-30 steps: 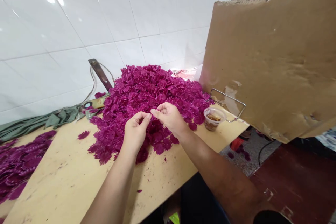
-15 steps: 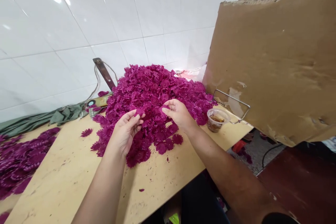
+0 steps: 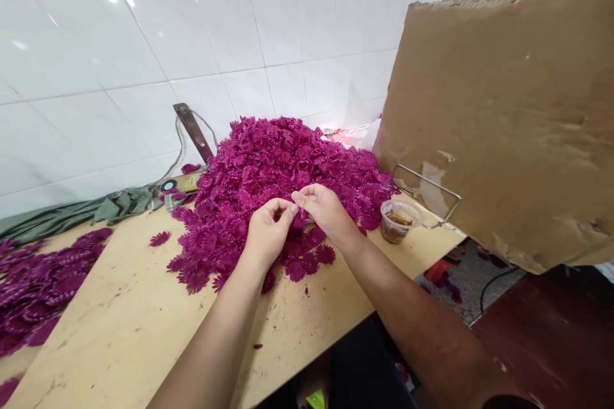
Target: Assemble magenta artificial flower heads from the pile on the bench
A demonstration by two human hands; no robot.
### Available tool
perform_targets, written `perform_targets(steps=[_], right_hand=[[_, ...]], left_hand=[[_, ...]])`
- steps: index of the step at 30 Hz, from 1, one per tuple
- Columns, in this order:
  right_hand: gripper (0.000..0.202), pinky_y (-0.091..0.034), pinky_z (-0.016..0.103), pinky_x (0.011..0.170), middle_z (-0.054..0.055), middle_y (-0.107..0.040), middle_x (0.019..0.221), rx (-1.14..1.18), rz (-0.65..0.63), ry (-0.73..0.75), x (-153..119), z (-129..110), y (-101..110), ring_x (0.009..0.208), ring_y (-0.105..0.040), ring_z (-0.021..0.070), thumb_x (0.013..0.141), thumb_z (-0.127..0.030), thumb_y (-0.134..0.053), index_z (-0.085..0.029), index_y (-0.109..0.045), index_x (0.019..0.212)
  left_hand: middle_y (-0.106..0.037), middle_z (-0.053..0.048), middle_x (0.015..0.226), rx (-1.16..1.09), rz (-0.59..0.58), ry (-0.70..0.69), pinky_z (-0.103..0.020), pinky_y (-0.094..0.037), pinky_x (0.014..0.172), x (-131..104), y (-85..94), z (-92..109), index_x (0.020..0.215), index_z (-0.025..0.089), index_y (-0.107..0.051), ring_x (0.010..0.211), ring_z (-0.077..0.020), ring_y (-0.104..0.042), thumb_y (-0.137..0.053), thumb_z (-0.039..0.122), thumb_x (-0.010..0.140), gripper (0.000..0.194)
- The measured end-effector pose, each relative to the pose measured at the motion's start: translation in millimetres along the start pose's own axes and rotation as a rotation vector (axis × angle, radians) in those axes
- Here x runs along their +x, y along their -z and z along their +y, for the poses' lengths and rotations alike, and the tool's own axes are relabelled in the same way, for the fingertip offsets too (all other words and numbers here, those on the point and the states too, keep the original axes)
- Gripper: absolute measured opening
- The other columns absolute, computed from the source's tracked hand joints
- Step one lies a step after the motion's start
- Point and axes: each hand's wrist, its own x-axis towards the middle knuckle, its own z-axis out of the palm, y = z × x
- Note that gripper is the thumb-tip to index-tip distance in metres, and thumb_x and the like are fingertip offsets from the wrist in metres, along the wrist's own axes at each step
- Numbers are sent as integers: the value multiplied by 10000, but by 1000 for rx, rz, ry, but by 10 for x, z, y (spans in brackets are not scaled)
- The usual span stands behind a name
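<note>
A large heap of magenta flower-shaped pieces (image 3: 268, 160) stands on the light wooden board (image 3: 129, 307) against the wall. In front of the heap, my left hand (image 3: 271, 227) and my right hand (image 3: 322, 209) meet at the fingertips. Both are closed in a pinch, thumb against forefinger. Whatever lies between the fingertips is too small or hidden to make out. Loose flower pieces (image 3: 307, 255) lie just below my hands.
A clear plastic cup (image 3: 399, 220) of brown liquid sits right of the heap, near a wire frame (image 3: 434, 188) and a big cardboard sheet (image 3: 499, 121). More magenta pieces (image 3: 52, 287) lie at left, below a green cloth (image 3: 119, 204).
My left hand has moved right until its fingertips meet those of my right hand. The magenta pieces seen at the fingers of both hands no longer show. The view has shifted slightly.
</note>
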Motion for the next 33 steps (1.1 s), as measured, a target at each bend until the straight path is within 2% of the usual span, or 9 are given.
perform_targets(steps=[4,12,14,19,22,25,28,30,33], right_hand=[[414,-321,192,434,-81,-484,485,-20,60,9,2,-6,44,416,-425,40,528,-484,-690,-166,-475,683],[449,-303,184,391,-94,-435,452,-16,303,122,184,-1,-29,363,-381,31,430,-445,-745,-170,-469,653],[437,-291,187,389,-90,-434,449,3,327,149,194,-20,-38,368,-363,31,417,-424,-750,-168,-476,641],[389,-335,231,461,-66,-460,500,-38,480,211,220,-56,161,436,-386,59,405,-384,-732,-176,-513,651],[321,-385,297,566,-12,-531,592,-370,426,192,330,20,307,516,-443,105,480,-422,-670,-181,-562,661],[262,-405,408,724,63,-599,723,-864,335,251,443,152,397,632,-507,184,561,-414,-579,-184,-619,680],[309,-350,487,859,111,-619,914,-1132,399,492,481,272,481,809,-542,256,634,-440,-481,-195,-645,727],[329,-340,489,875,112,-627,908,-1169,428,606,478,326,537,887,-543,277,674,-454,-429,-201,-636,717],[268,-363,459,830,91,-628,775,-1154,447,646,465,368,563,853,-550,270,673,-422,-433,-212,-599,664]], left_hand=[[-554,44,564,-119,192,-13,-222,-395,610,87,24,-21,601,162,-567,549,-89,-476,-599,233,640,87],[-503,49,524,-88,366,104,-207,-392,604,329,-119,38,548,171,-505,533,-82,-464,-555,128,711,176],[-507,42,525,-92,401,137,-209,-403,602,428,-44,20,568,173,-498,534,-86,-478,-526,145,747,184],[-560,5,602,-40,578,194,-258,-445,671,590,412,-108,682,175,-508,601,-112,-538,-366,209,852,224],[-615,-27,725,85,468,117,-286,-440,786,619,493,-175,685,163,-564,738,-141,-568,-625,187,684,66],[-640,-96,931,319,325,-39,-306,-431,849,642,538,-196,854,135,-635,854,-170,-579,-657,158,637,219],[-655,-63,995,526,382,-79,-276,-429,862,601,946,-244,966,171,-639,885,-134,-591,-487,165,775,243],[-669,-10,989,784,528,153,-243,-438,836,474,1437,-332,981,221,-635,884,-118,-600,-427,203,814,267],[-649,-88,1054,925,637,350,-323,-432,846,136,2221,-530,1010,173,-629,957,-206,-591,-417,178,790,306]])
